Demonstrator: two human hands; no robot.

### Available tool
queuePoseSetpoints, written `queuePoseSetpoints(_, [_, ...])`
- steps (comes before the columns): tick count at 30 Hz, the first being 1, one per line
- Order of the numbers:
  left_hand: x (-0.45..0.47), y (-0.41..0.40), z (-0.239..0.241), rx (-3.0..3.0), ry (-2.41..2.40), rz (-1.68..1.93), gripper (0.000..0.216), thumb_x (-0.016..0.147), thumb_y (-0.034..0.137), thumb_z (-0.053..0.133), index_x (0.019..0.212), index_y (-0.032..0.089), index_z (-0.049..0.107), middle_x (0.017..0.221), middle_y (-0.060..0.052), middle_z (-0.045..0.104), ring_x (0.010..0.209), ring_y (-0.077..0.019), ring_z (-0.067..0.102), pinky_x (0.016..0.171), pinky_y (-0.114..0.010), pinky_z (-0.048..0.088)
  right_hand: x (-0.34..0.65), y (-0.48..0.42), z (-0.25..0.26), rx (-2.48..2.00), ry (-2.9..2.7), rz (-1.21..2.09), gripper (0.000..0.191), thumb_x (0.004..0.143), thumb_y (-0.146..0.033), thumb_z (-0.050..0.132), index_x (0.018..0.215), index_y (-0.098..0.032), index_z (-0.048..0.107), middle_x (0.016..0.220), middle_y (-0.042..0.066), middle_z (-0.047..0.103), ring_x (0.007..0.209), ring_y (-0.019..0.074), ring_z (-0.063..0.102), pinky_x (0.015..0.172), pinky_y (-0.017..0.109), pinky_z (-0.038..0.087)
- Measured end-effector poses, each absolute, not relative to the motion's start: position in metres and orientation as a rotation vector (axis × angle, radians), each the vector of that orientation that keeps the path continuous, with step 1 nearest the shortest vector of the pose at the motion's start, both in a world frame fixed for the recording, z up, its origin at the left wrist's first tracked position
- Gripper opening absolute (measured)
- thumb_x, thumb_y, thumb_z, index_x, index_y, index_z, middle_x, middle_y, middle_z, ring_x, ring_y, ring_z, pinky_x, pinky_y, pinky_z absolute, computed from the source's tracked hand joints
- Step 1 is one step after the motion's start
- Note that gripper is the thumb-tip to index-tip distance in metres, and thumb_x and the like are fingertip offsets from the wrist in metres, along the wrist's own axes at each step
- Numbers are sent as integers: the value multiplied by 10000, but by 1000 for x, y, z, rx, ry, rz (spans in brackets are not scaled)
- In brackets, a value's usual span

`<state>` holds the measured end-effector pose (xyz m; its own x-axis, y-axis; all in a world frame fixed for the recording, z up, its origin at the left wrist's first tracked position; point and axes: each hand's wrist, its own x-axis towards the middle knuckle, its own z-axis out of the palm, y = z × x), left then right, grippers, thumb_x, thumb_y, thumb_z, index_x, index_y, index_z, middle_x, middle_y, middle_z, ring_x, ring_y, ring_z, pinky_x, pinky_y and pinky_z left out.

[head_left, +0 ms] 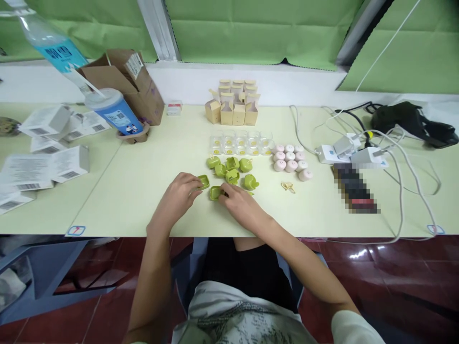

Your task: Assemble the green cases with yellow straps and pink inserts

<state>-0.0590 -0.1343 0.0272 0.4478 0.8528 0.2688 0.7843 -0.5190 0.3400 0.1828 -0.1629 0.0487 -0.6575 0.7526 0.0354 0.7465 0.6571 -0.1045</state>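
Forearms (157, 258) converge toward the table (132, 200), left hand (178, 195) and right hand (242, 204) each pinching a green piece (204, 182).

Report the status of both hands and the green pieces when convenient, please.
Left hand: holding a shallow green piece. Right hand: touching a second green piece. Other green pieces clustered close beyond, perhaps crowding the right hand.

I count two green trays (203, 181), ten pink pieces (289, 156)
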Motion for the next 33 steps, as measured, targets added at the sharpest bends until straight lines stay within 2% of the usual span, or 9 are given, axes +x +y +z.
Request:
queuePoseSetpoints(4, [-57, -130, 25, 2521, 1409, 689, 230, 1084, 243, 639, 1094, 176, 858, 1169, -119, 845, 1137, -297, 740, 1026, -465, 628, 190, -156, 45, -1160, -2827, 94, 218, 1110, -73, 596, 1102, -124, 807, 1315, 159, 749, 1078, 258, 719, 913, 378, 560])
queuePoseSetpoints(9, [-52, -136, 35, 2526, 1347, 787, 264, 1131, 272, 597, 1168, 205, 849, 1251, -89, 845, 1255, -293, 679, 1090, -464, 593, 207, -159, 39, -1011, -2660, 47, 321, 1102, -174, 695, 1420, -144, 719, 1410, 155, 738, 1188, 277, 686, 982, 407, 548])
queuePoseSetpoints(12, [-51, -145, 44, 2522, 1232, 759, 213, 1121, 335, 661, 1165, 230, 841, 1202, -66, 846, 1176, -268, 678, 1034, -441, 593, 218, -159, 38, -1014, -2639, 53, 199, 1071, -231, 768, 1254, -156, 782, 1196, 121, 795, 1153, 292, 650, 956, 423, 500])
queuePoseSetpoints(16, [-46, -153, 49, 2540, 1119, 578, 133, 1069, 287, 743, 1149, 243, 839, 1211, -50, 842, 1216, -277, 660, 1039, -440, 590, 216, -161, 36, -1118, -2683, -13, 144, 1121, -186, 667, 1084, -148, 801, 976, 92, 788, 1057, 279, 615, 909, 426, 436])
queuePoseSetpoints(22, [-49, -160, 52, 2533, 1157, 541, 427, 994, -15, 520, 1018, 251, 853, 1051, -22, 868, 1290, -277, 641, 1011, -414, 607, 205, -166, 41, -1145, -2715, -19, 131, 1109, -171, 656, 1079, -141, 780, 1020, 105, 782, 1042, 282, 587, 901, 428, 415])
queuePoseSetpoints(25, [-52, -161, 55, 2498, 1248, 658, 325, 1027, 65, 555, 1030, 233, 834, 1131, -43, 857, 1249, -267, 695, 1046, -417, 603, 203, -167, 43, -1157, -2701, -18, 189, 1128, -225, 644, 1051, -141, 795, 1018, 113, 777, 1047, 293, 589, 888, 431, 420])
queuePoseSetpoints(28, [-50, -158, 53, 2355, 1443, 697, 154, 1050, 210, 659, 1120, 204, 795, 1189, -72, 824, 1005, -228, 759, 908, -378, 609, 205, -166, 45, -1092, -2671, 79, 237, 1141, -217, 615, 1026, -156, 813, 1030, 104, 771, 1039, 279, 595, 897, 413, 447])
queuePoseSetpoints(30, [-47, -154, 48, 2288, 1491, 647, 126, 1040, 212, 671, 1099, 207, 782, 1129, -57, 828, 913, -209, 760, 840, -350, 582, 207, -165, 48, -1093, -2600, 140, 227, 1139, -200, 602, 1083, -156, 818, 1118, 114, 771, 1063, 271, 606, 926, 401, 473])
queuePoseSetpoints(33, [-44, -148, 41, 2304, 1477, 632, 153, 1033, 168, 640, 1037, 221, 783, 1061, -39, 838, 945, -221, 771, 855, -349, 555, 207, -160, 53, -1269, -2520, 116, 195, 1112, -168, 627, 1128, -142, 820, 1186, 138, 772, 1082, 285, 624, 903, 405, 490])
